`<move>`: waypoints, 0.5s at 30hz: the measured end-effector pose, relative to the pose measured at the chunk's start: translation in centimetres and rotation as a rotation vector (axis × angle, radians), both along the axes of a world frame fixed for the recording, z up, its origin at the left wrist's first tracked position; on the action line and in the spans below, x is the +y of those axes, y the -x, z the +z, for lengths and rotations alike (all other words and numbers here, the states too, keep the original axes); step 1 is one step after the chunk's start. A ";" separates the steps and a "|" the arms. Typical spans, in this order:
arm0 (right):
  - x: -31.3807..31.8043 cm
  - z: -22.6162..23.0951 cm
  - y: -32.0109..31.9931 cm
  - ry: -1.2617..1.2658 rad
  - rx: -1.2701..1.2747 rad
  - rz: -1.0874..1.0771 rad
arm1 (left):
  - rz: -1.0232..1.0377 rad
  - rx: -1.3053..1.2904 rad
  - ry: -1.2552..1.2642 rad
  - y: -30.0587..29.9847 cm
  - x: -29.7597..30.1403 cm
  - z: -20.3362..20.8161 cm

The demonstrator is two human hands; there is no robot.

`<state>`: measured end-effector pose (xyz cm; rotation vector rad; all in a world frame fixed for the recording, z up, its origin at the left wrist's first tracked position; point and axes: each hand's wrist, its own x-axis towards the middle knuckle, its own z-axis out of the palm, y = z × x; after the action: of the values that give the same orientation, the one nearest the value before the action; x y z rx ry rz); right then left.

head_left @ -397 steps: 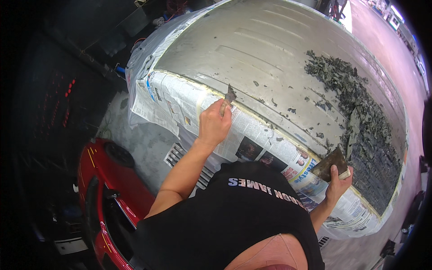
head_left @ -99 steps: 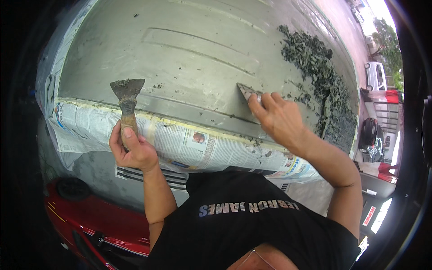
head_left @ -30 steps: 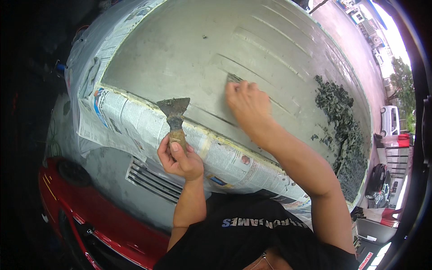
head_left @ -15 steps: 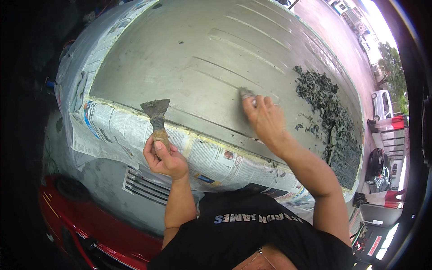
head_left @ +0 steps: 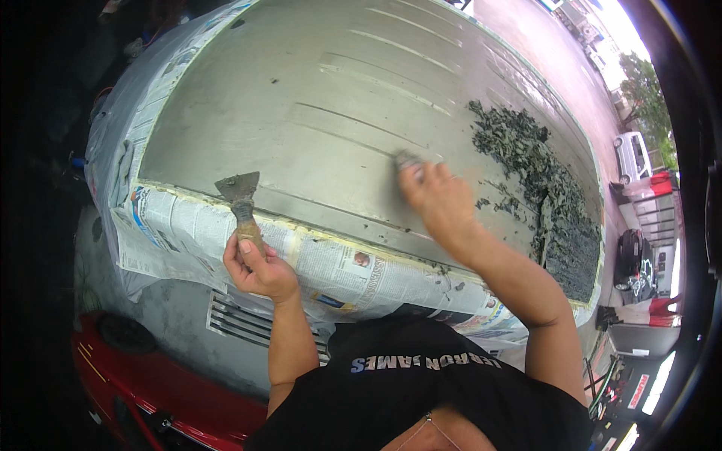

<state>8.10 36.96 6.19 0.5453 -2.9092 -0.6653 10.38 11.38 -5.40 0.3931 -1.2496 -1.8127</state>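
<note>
Newspaper sheets (head_left: 323, 263) hang over the near edge of the ribbed metal roof panel (head_left: 248, 113), held along it by a line of yellowish tape (head_left: 188, 194). Above them, toward the near left corner, is the left hand (head_left: 259, 272), its thumb and fingers wrapped round the worn handle of a putty knife (head_left: 242, 207). The knife's long axis points away from the body, leaning a little left; its flared, dirt-crusted blade overlaps the taped edge in this view, and whether it touches the panel cannot be told.

Farther in, right of the panel's middle, the right hand (head_left: 442, 203) reaches over the bare metal, fingers bent and pinched on a small grey tool (head_left: 407, 160). The tool juts from the left side of the fingertips; it is probably a flat scraper, though motion blur hides its outline. It sits by the right-hand ends of the long pressed ribs.

The heap of dark flakes (head_left: 519, 143) lies to the right of that grip, so the tool and the heap are on opposite sides of the right hand, which is much nearer to the heap than the left. The heap's long axis slants from the far side down along the right edge, meeting a dark, rough patch (head_left: 575, 259) at the near right corner
</note>
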 end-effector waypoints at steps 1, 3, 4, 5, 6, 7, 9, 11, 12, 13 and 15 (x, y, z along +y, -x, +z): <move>-1.0 -0.4 -0.8 -0.022 -0.051 0.038 | -0.014 -0.013 0.004 -0.2 0.1 0.0; -1.3 -2.1 0.0 -0.045 0.041 0.067 | 0.006 -0.004 -0.021 0.2 0.4 0.0; -1.3 -2.9 0.4 -0.046 0.081 0.083 | 0.017 -0.006 -0.024 -0.1 0.2 0.0; -0.8 -2.6 1.6 -0.002 0.102 0.028 | 0.014 -0.007 -0.017 -0.2 0.1 -0.1; 0.0 -2.1 2.9 0.042 0.124 -0.027 | 0.009 -0.008 -0.010 -0.3 0.0 -0.3; 0.9 -1.4 3.2 0.080 0.145 -0.091 | -0.003 -0.009 -0.009 -0.4 -0.1 -0.4; 3.3 0.4 2.1 0.155 0.097 -0.193 | 0.000 -0.023 0.000 -0.6 -0.1 -0.1; 5.4 1.1 0.4 0.184 0.062 -0.217 | 0.009 -0.019 0.005 -0.4 0.2 -0.2; 6.0 0.8 -1.6 0.180 0.043 -0.199 | 0.007 -0.015 0.011 -0.4 0.1 -0.3; 6.3 0.5 -3.2 0.179 0.028 -0.183 | 0.003 -0.006 0.019 -0.3 0.2 -0.4; 5.3 0.0 -5.9 0.145 -0.058 -0.074 | 0.024 -0.024 0.017 -0.3 0.4 0.0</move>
<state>13.99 42.21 6.23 0.4487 -3.0134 -0.4493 10.66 11.74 -5.44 0.4197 -1.2706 -1.7811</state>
